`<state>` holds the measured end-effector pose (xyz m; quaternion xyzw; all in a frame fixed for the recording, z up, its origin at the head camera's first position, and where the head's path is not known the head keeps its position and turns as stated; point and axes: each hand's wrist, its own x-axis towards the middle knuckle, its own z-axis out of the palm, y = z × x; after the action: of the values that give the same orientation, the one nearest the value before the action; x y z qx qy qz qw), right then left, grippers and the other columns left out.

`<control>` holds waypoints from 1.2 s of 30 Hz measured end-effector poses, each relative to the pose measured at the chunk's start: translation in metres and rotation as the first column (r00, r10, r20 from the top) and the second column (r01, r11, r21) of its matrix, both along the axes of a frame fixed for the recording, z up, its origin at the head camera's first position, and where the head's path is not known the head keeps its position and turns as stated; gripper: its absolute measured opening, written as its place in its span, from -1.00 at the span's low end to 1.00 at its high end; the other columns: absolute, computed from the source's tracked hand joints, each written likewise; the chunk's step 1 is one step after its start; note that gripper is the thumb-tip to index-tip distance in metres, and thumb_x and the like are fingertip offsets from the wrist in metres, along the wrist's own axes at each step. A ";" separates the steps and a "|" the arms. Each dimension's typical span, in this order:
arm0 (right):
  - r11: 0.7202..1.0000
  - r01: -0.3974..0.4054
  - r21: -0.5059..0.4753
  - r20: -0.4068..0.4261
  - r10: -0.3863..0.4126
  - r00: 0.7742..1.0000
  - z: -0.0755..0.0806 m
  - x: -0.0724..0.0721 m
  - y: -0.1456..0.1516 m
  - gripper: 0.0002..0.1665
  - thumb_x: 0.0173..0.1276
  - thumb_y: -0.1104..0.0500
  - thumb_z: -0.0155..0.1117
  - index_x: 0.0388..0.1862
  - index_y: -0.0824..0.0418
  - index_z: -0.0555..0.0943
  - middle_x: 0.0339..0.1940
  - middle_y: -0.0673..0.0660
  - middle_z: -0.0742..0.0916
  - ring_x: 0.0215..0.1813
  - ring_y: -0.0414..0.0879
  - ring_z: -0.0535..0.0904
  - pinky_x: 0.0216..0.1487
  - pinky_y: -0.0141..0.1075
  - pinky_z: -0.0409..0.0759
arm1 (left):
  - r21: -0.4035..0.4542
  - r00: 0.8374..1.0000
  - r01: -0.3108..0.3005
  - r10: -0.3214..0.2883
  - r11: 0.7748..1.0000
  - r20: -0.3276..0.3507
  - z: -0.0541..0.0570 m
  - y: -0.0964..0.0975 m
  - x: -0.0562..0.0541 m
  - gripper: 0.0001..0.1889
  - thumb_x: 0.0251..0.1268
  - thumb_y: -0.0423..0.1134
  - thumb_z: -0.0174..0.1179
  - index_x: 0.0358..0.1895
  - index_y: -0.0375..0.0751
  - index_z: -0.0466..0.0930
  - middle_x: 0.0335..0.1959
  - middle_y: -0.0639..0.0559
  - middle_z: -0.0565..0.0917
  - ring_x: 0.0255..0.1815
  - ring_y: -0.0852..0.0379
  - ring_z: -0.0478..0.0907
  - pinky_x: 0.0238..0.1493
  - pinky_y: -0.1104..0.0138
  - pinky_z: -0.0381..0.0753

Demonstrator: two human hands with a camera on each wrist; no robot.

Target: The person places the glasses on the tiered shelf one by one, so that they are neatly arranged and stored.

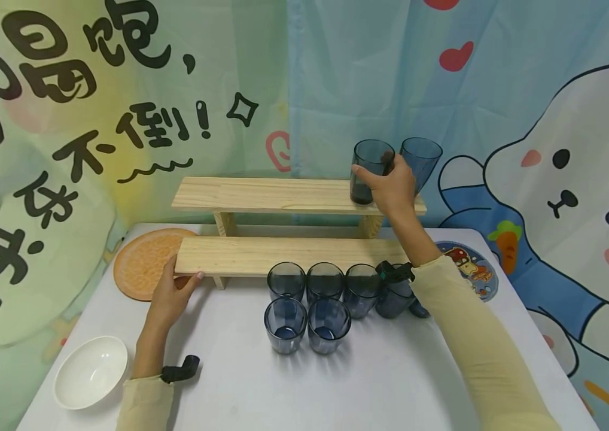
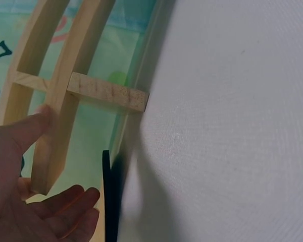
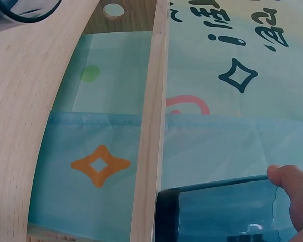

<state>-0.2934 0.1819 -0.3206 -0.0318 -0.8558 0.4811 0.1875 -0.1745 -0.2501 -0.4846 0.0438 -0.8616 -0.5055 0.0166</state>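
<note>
A two-tier wooden shelf stands on the table. My right hand grips a blue-tinted drinking glass upright at the right part of the upper board. In the right wrist view, the thumb is at the glass's rim and its base is right at the board. A second blue glass stands at the far right end, partly behind that hand. My left hand pinches the left end of the lower board; its thumb presses one face in the left wrist view.
Several more blue glasses stand in two rows before the shelf, some hidden by the right wrist. A white bowl is at the left edge. A round orange mat lies behind the left hand, a patterned round mat at right.
</note>
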 end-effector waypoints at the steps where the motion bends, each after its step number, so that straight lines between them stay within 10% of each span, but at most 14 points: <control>1: 1.000 0.003 0.001 0.001 -0.003 1.000 0.000 0.000 0.000 -0.21 0.42 -0.22 0.46 0.31 0.33 0.47 -0.11 0.07 0.49 -0.01 0.05 0.44 -0.06 -0.11 0.41 | 0.000 1.000 0.001 -0.001 1.000 -0.001 0.000 0.000 0.000 -0.10 0.65 -0.06 0.18 0.73 -0.28 -0.21 0.52 -0.44 0.30 0.47 -0.36 0.47 0.43 -0.11 0.49; 25: 0.996 -0.080 -0.033 0.137 0.084 0.987 -0.003 0.010 0.007 0.31 0.45 -0.27 0.41 0.78 0.19 -0.18 0.74 0.33 0.16 0.73 0.25 0.09 0.62 0.20 0.24 | -0.006 1.000 0.015 -0.015 1.000 0.007 0.000 0.001 0.002 -0.09 0.66 -0.01 0.15 0.74 -0.24 -0.25 0.54 -0.45 0.26 0.48 -0.38 0.44 0.43 -0.14 0.47; 36: 0.967 -0.247 0.064 0.169 0.234 0.958 0.004 0.070 0.015 0.36 0.38 -0.36 0.43 0.79 0.14 -0.15 0.78 0.21 0.10 0.75 0.16 0.07 0.68 0.08 0.20 | -0.009 1.000 0.017 -0.017 1.000 0.010 -0.001 -0.001 0.002 -0.08 0.66 -0.01 0.15 0.73 -0.26 -0.26 0.56 -0.48 0.23 0.49 -0.42 0.42 0.44 -0.16 0.46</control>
<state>-0.2235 0.1964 -0.3167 0.0420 -0.8851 0.4598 0.0594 -0.1728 -0.2513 -0.4853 0.0389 -0.8643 -0.5014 0.0081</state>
